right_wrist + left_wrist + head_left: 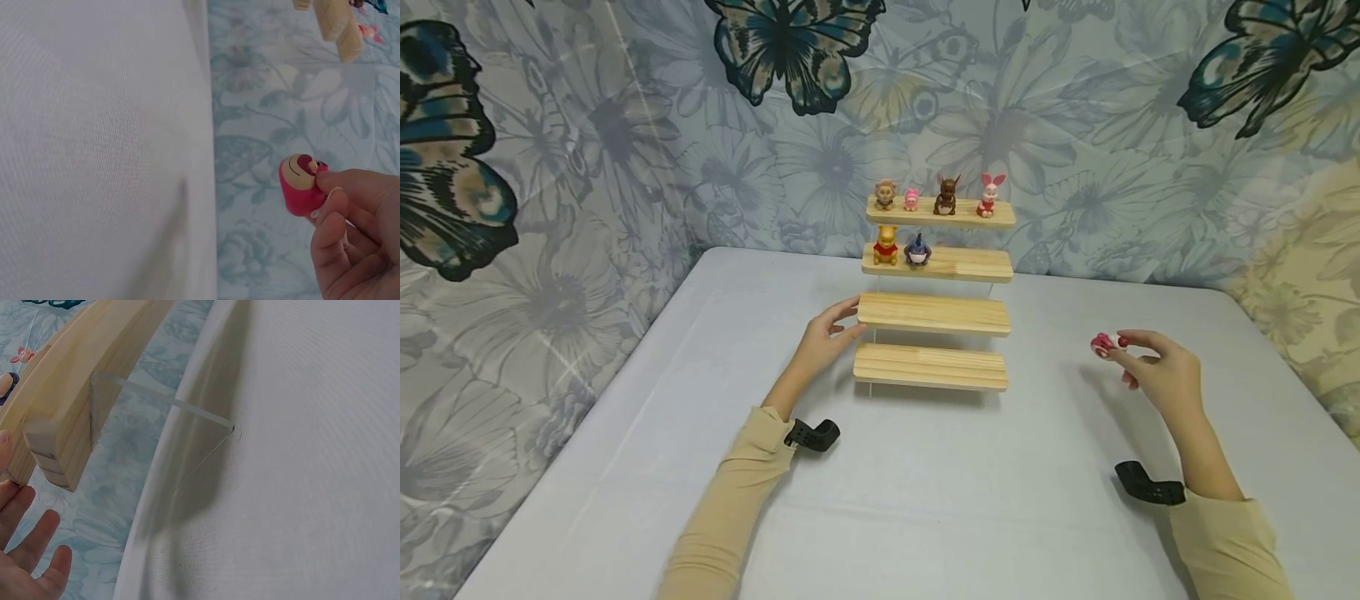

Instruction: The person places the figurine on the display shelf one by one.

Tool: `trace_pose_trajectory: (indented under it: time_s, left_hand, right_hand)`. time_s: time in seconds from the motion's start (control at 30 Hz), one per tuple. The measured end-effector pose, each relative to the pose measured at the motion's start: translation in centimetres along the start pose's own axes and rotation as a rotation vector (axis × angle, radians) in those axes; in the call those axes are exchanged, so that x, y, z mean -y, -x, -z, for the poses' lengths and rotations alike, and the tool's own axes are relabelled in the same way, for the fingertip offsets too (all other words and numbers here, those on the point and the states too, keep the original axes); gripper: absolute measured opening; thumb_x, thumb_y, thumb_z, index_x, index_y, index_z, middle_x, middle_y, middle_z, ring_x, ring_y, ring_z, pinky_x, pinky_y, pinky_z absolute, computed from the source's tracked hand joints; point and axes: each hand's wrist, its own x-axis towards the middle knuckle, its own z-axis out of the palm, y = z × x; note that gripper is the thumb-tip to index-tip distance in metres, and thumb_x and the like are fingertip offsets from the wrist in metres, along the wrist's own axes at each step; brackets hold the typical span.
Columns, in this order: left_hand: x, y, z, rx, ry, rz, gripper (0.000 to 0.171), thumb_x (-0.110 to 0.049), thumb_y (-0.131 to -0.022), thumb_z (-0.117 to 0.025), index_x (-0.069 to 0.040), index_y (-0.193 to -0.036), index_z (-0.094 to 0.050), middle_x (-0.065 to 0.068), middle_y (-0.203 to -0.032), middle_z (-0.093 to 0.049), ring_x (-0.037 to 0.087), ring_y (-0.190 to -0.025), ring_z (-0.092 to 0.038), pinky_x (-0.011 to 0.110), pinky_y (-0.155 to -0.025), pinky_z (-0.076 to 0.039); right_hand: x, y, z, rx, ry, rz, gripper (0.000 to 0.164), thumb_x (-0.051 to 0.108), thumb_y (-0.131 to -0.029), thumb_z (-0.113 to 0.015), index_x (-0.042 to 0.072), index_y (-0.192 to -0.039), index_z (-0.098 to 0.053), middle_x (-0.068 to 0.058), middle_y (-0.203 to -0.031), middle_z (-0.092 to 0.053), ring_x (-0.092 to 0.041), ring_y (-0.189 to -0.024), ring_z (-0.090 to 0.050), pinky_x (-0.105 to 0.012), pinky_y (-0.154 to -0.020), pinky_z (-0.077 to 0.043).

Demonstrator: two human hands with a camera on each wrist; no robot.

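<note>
A four-tier wooden display shelf (933,314) stands on the table. At the left end of its third board from the top, my left hand (826,340) holds the board's edge between thumb and index finger; the other fingers (39,540) spread loosely below. Off to the right, above the table, my right hand (1165,371) pinches a small pink bear figurine (300,185) with a cream muzzle between thumb and fingers. In the right wrist view its head tilts to the upper right, and the fingertips cover part of it.
On the top board stand a lion figurine (885,195), a small pink figurine (912,200), a brown kangaroo (947,197) and a piglet (988,196). A yellow bear (886,247) and a blue donkey (917,251) share the second board. White cloth covers the table (925,500).
</note>
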Motion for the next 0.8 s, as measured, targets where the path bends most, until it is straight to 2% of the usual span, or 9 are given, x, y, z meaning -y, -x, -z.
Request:
trace_pose_trajectory:
  time_s: [0.2, 0.27, 0.5, 0.7, 0.8]
  left_hand:
    - [2.9, -0.7, 0.0, -0.017, -0.011, -0.012, 0.05, -0.014, -0.087, -0.06, -0.002, -0.133, -0.042, 0.013, -0.132, -0.043, 0.025, -0.116, -0.043, 0.041, -0.089, -0.039]
    - [3.3, -0.8, -0.2, -0.015, -0.021, -0.014, 0.05, -0.015, -0.088, -0.06, -0.003, -0.133, -0.042, 0.011, -0.133, -0.043, 0.024, -0.116, -0.043, 0.04, -0.089, -0.039]
    - [3.5, -0.9, -0.5, -0.009, -0.028, -0.009, 0.05, -0.018, -0.088, -0.06, -0.006, -0.133, -0.043, 0.008, -0.133, -0.042, 0.021, -0.116, -0.043, 0.039, -0.09, -0.038]
    - [3.4, -0.8, -0.3, -0.018, -0.036, -0.001, 0.05, -0.018, -0.088, -0.06, -0.005, -0.133, -0.044, 0.009, -0.133, -0.043, 0.021, -0.115, -0.044, 0.039, -0.09, -0.038]
    - [3.4, -0.7, 0.0, -0.025, -0.036, -0.006, 0.05, -0.018, -0.087, -0.061, -0.004, -0.132, -0.044, 0.01, -0.132, -0.044, 0.022, -0.115, -0.044, 0.039, -0.09, -0.038]
  right_hand:
    - [0.3, 0.0, -0.4, -0.004, -0.042, 0.002, 0.041, 0.039, -0.077, -0.069, 0.019, -0.112, -0.063, 0.008, -0.086, -0.061, -0.015, -0.043, -0.056, -0.02, -0.04, -0.041]
    - [0.3, 0.0, -0.4, -0.012, -0.08, -0.007, 0.039, 0.036, -0.076, -0.07, 0.018, -0.11, -0.064, 0.007, -0.084, -0.063, -0.015, -0.043, -0.056, -0.02, -0.04, -0.042]
    - [0.6, -0.1, -0.2, 0.008, -0.164, -0.056, 0.039, 0.034, -0.075, -0.072, 0.018, -0.11, -0.064, 0.005, -0.092, -0.062, -0.017, -0.044, -0.056, -0.022, -0.041, -0.043]
    - [0.9, -0.1, -0.7, -0.002, -0.175, -0.047, 0.039, 0.033, -0.075, -0.072, 0.018, -0.11, -0.065, -0.001, -0.085, -0.064, -0.017, -0.044, -0.056, -0.022, -0.041, -0.044]
    - [2.2, -0.2, -0.5, 0.002, -0.214, -0.042, 0.038, 0.032, -0.075, -0.072, 0.017, -0.109, -0.065, -0.001, -0.08, -0.065, -0.016, -0.044, -0.056, -0.024, -0.039, -0.043]
